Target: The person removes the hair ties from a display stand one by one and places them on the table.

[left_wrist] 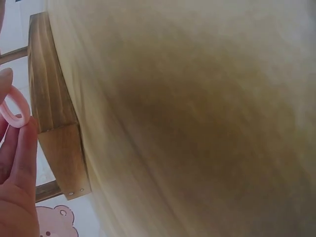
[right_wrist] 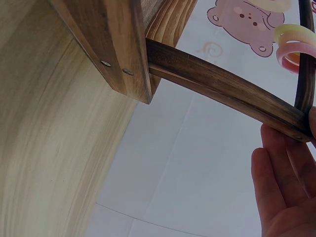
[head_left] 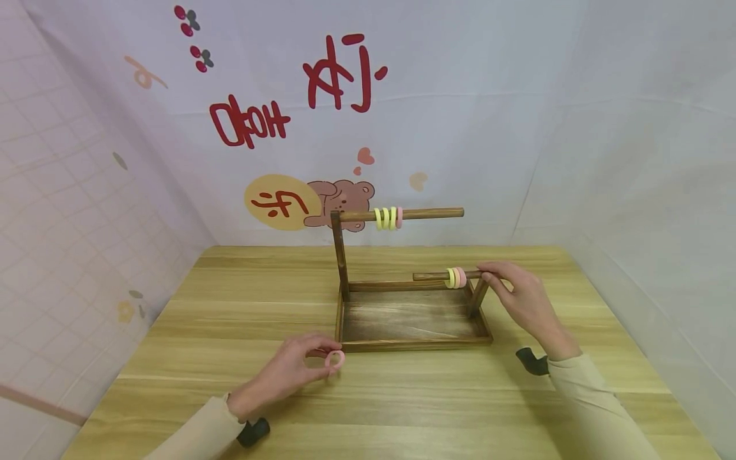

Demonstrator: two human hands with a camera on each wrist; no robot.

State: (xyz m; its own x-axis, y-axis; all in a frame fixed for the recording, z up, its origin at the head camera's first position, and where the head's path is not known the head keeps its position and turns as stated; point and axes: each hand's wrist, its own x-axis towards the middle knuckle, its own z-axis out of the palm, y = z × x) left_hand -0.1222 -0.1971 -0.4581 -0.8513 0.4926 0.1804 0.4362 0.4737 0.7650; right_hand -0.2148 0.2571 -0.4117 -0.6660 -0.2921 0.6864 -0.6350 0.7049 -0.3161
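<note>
Evidently, left hand (head_left: 290,367): thumb and fingertips nearly together, pinching a small round pink ring (left_wrist: 21,103) by its rim, probably so its opening is left clear.
Held ring's place: lower centre of the head view, just beside the near left corner of the dark brown rectangular wooden tray (head_left: 414,345).
Right hand (head_left: 526,303): right of centre, fingers and thumb closed on the end of the short brown wooden rod (head_left: 428,276) where it meets its post (head_left: 479,297), likely steadying it.
Short rod's load: yellow and pink rings (head_left: 457,278) near the post, away from the free end, presumably secure there.
Upper brown wooden rod (head_left: 434,213): three yellow rings and one pink (head_left: 386,218), upper centre.
Tray: flat on the pale wood-grain desk (head_left: 402,409), seemingly for balance.
</note>
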